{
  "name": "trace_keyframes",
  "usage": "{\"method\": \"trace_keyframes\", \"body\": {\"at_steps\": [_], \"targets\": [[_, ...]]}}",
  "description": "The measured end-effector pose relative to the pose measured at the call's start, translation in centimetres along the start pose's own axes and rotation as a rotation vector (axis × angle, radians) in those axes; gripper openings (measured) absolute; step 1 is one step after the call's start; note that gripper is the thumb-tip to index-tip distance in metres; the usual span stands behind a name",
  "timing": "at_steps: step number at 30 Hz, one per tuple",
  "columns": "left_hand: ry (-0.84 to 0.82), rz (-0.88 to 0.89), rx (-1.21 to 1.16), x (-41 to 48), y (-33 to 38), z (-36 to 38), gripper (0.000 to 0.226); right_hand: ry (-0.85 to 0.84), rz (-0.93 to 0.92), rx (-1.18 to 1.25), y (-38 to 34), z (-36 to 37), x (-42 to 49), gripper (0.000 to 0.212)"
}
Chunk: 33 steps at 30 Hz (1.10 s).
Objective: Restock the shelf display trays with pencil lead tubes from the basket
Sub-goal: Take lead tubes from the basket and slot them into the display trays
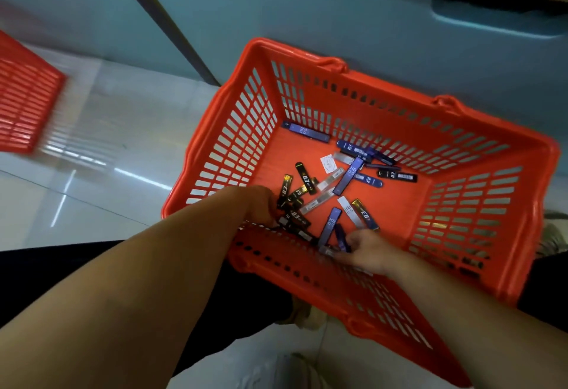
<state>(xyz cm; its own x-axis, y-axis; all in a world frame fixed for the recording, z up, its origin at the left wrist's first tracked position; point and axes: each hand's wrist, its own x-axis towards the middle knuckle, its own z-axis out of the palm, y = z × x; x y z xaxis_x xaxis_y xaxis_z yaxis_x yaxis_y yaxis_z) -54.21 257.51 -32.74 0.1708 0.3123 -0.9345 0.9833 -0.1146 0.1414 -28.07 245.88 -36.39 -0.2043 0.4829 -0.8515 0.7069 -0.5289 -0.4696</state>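
A red plastic basket (pixel 479 155) stands on the floor with several pencil lead tubes scattered on its bottom, black, blue and clear ones (pixel 353 176). My left hand (pixel 255 204) reaches in at the near left corner and holds a bunch of black tubes (pixel 292 201). My right hand (pixel 365 250) is at the near wall of the basket, its fingers pinching blue tubes (pixel 330 226). A single blue tube (pixel 305 131) lies alone at the far wall. The shelf trays are out of view.
A second red basket (pixel 24 97) lies at the left edge on the glossy white floor. A pale blue cabinet front (pixel 338 14) rises behind the basket. My dark-trousered legs and shoes (pixel 304 312) are under the basket's near side.
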Motion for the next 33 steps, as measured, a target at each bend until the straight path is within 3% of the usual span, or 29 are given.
{"method": "trace_keyframes", "body": {"at_steps": [5, 12, 15, 19, 24, 26, 28, 30, 33], "targets": [[-0.026, 0.019, -0.008, -0.1, 1.1, -0.1, 0.054, -0.035, 0.044, 0.005, -0.5, 0.5, -0.5, 0.028], [-0.109, -0.014, 0.11, 0.5, 3.0, 0.7, 0.071, -0.158, 0.081, 0.212, -0.9, 0.1, -1.5, 0.011], [-0.138, -0.018, 0.141, 0.6, 3.2, 1.1, 0.067, -0.207, 0.105, 0.186, -1.2, -0.4, -1.8, 0.016], [-0.167, -0.009, 0.209, 0.7, 3.1, 1.6, 0.059, -0.152, 0.168, 0.18, -0.7, -0.9, -1.4, 0.017], [-0.146, 0.029, 0.001, -0.5, 3.9, 1.4, 0.047, -0.19, 0.19, 0.171, -0.8, -1.5, -1.7, 0.02], [-0.101, 0.044, -0.091, -0.7, 4.6, 2.1, 0.035, -0.156, 0.203, 0.164, -0.9, -1.4, -1.4, 0.023], [-0.075, 0.051, -0.145, -0.4, 5.4, 2.7, 0.033, -0.087, 0.232, 0.361, -1.0, -1.4, -1.2, 0.025], [-0.061, 0.087, -0.106, -0.3, 6.1, 2.9, 0.038, 0.003, 0.251, 0.587, -1.4, -1.7, -1.2, 0.025], [-0.028, 0.137, 0.002, -0.1, 7.2, 3.0, 0.058, 0.143, 0.259, 0.735, -1.2, -2.7, -0.7, 0.021]]}}
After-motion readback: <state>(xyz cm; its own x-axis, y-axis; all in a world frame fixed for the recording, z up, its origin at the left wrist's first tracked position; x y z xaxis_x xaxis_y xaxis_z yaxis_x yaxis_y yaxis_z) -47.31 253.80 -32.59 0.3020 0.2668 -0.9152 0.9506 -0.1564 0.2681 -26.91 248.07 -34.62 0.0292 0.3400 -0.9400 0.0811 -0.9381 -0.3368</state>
